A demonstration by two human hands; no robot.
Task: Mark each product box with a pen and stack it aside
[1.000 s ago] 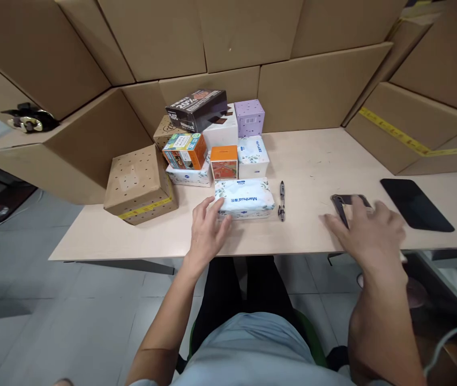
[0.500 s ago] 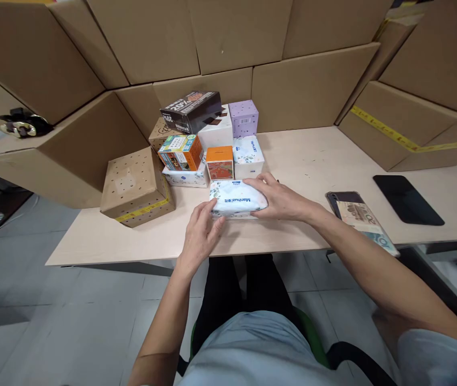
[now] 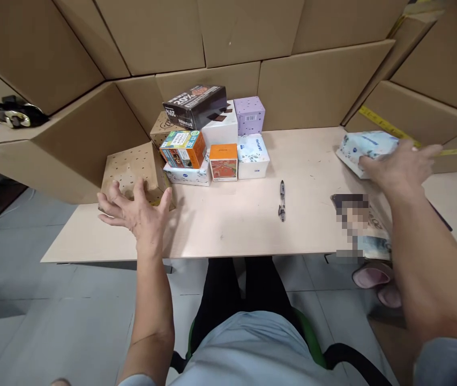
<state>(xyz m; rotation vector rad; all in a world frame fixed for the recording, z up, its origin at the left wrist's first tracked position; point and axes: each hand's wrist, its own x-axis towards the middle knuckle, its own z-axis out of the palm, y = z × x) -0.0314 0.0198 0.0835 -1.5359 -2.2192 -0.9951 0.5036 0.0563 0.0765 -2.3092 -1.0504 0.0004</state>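
My right hand is at the right side of the table, gripping a white-and-blue pack of tissues with the thumb along its near side. The pack sits at a slant there, partly behind the hand. Over a dotted brown cardboard box at the left, my left hand is open with its fingers spread. Whether it touches the box I cannot tell. A grey pen lies on the table between the hands.
Mid-table, a cluster holds a dark box, a purple box, orange boxes and more tissue packs. Banknotes lie near the front edge. Cardboard walls surround the table.
My right hand has carried the tissue pack from the front middle to the far right. My left hand has let go and moved left, spread open. The pen is now uncovered.
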